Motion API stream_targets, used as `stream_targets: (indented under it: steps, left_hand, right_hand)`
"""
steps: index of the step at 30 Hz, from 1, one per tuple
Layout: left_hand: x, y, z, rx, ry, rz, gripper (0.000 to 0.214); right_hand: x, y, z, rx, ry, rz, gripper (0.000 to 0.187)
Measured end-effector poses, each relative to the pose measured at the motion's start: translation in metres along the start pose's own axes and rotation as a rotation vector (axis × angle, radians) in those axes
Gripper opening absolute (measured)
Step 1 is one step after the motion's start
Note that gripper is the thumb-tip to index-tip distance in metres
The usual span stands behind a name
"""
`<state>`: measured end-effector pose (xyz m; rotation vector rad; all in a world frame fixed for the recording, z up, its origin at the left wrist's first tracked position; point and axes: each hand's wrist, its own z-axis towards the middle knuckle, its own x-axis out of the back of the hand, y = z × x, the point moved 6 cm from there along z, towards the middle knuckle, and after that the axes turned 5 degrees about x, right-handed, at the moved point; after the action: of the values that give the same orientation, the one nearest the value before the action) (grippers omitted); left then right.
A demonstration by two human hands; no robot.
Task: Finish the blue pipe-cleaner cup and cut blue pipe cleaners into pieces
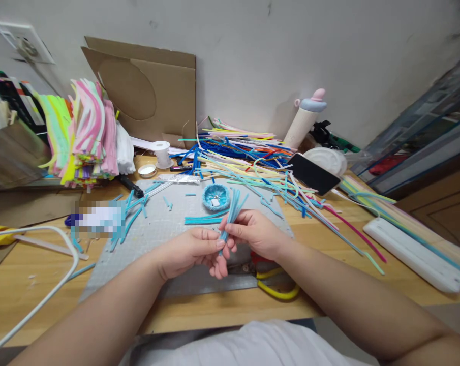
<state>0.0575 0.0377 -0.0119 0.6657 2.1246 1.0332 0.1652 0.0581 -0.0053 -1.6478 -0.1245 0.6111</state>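
A small bundle of light blue pipe cleaners (235, 206) is held upright, tilted a little right, over the grey cutting mat (153, 264). My right hand (250, 231) is closed round its middle. Lower down, my left hand (205, 249) pinches the bottom end between thumb and fingers. Just behind the hands sits a round blue fuzzy bowl shape (215, 197) with something small and white in it. More blue pipe cleaners (203, 220) lie in a row beside it. Scissors (277, 292) with yellow-and-red handles lie partly hidden under my right hand and wrist.
Loose multicoloured pipe cleaners (245, 147) are heaped at the back, near a black phone (313, 173) and a bottle (304, 119). Bundled pipe cleaners (88, 127) stand at left before cardboard (169, 96). A white power strip (412, 254) lies right; a white cable (67, 239) curves at left.
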Motion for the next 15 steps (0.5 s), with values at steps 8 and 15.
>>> stream_targets:
  steps: [8,15]
  left_hand:
    - [0.043,0.012,0.002,-0.23,0.631,0.2,0.025]
    - [0.046,0.016,0.0,-0.323,0.669,0.309,0.02]
  right_hand:
    - [0.028,-0.013,0.008,0.164,0.123,-0.715,0.012]
    - [0.025,-0.007,0.01,0.234,0.051,-0.908,0.009]
